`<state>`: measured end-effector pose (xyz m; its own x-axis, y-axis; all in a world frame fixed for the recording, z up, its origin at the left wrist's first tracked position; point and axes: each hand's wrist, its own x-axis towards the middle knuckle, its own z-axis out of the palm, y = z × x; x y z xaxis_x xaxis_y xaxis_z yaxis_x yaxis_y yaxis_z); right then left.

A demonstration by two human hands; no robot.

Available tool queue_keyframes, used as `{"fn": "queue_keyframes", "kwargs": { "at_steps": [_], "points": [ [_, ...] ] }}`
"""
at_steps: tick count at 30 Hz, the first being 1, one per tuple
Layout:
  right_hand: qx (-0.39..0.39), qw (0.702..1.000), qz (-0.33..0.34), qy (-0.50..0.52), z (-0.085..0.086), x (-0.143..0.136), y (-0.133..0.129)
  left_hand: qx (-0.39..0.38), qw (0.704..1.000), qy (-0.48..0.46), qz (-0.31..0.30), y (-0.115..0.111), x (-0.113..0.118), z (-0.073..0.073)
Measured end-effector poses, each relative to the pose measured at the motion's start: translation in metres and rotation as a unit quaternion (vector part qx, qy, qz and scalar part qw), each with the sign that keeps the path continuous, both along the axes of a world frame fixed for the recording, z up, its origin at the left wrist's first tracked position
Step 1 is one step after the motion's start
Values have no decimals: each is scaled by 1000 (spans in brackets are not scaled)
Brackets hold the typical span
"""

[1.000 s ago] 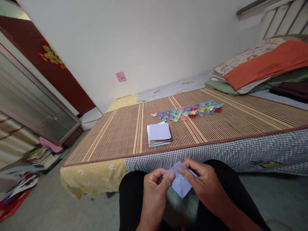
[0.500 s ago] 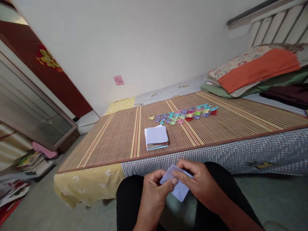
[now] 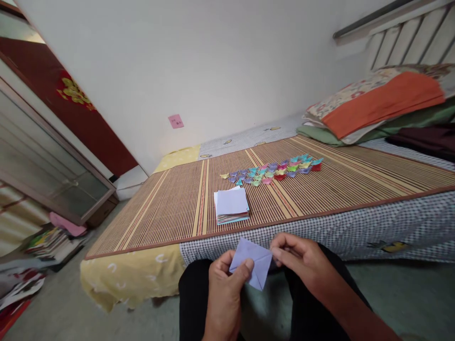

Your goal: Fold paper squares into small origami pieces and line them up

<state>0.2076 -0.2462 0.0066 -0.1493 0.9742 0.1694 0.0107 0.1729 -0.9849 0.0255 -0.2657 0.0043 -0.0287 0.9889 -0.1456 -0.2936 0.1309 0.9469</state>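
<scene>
A creased square of light purple paper is held above my lap in front of the bed. My left hand pinches its left side, thumb on top. At the paper's right corner is my right hand, its fingers closed together; whether they grip the corner is too small to tell. Beyond my hands, a stack of square paper with a pale purple sheet on top lies near the mat's front edge. Several small folded paper pieces in many colours stand in rows behind it.
A striped mat covers the bed. Folded bedding with an orange band is piled at the right. My knees in black trousers flank my hands. Books and a glass-fronted cabinet are at the left.
My right hand has moved off the middle of the paper to its right corner. The paper has shifted slightly left and lies more exposed, with its crossing creases showing.
</scene>
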Motion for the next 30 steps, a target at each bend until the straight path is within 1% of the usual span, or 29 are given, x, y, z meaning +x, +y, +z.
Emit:
{"fn": "queue_keyframes", "kwargs": {
  "at_steps": [2, 4, 7, 10, 13, 16, 18, 19, 21, 22, 24, 25, 27, 28, 29, 30],
  "points": [
    [-2, 1000, -19, -20, 3, 2, 3, 13, 999, 42, -2, 1, -2, 0],
    [18, 999, -23, -37, 10, -2, 5, 32, 996, 84, -14, 1, -2, 0],
    [42, 996, 26, -72, 20, -14, 5, 52, 990, 123, -48, 0, -1, 1],
    [38, 996, 39, -64, 25, -19, 4, 56, 987, 135, -72, -2, 0, 6],
    [19, 997, 54, -59, 21, -12, 5, 55, 987, 126, -85, -4, -2, 10],
    [15, 996, 63, -66, 14, 1, 5, 50, 985, 141, -88, -2, -4, 9],
    [11, 995, 71, -70, 10, 9, 5, 49, 984, 151, -76, 2, -6, 7],
    [6, 995, 71, -69, 8, 12, 5, 51, 987, 140, -63, 5, -6, 6],
    [-6, 998, 40, -50, 3, 18, 8, 54, 995, 78, -31, 10, -6, 4],
    [-12, 999, 8, -30, 0, 19, 9, 50, 998, 35, -19, 13, -6, 3],
    [-8, 996, -86, 27, -6, 18, 14, 25, 999, -39, -17, 14, -2, 1],
    [-6, 991, -121, 54, -9, 17, 17, 0, 998, -59, -37, 14, 2, 0],
    [-4, 983, -164, 87, -13, 10, 21, -43, 991, -89, -89, 11, 12, -3],
    [-9, 980, -173, 96, -14, 6, 22, -57, 986, -109, -117, 10, 19, -4],
    [-16, 979, -176, 103, -16, 2, 23, -61, 981, -129, -131, 8, 25, -5],
    [-22, 978, -177, 110, -17, -1, 23, -64, 980, -140, -130, 8, 31, -5]
  ]
}}
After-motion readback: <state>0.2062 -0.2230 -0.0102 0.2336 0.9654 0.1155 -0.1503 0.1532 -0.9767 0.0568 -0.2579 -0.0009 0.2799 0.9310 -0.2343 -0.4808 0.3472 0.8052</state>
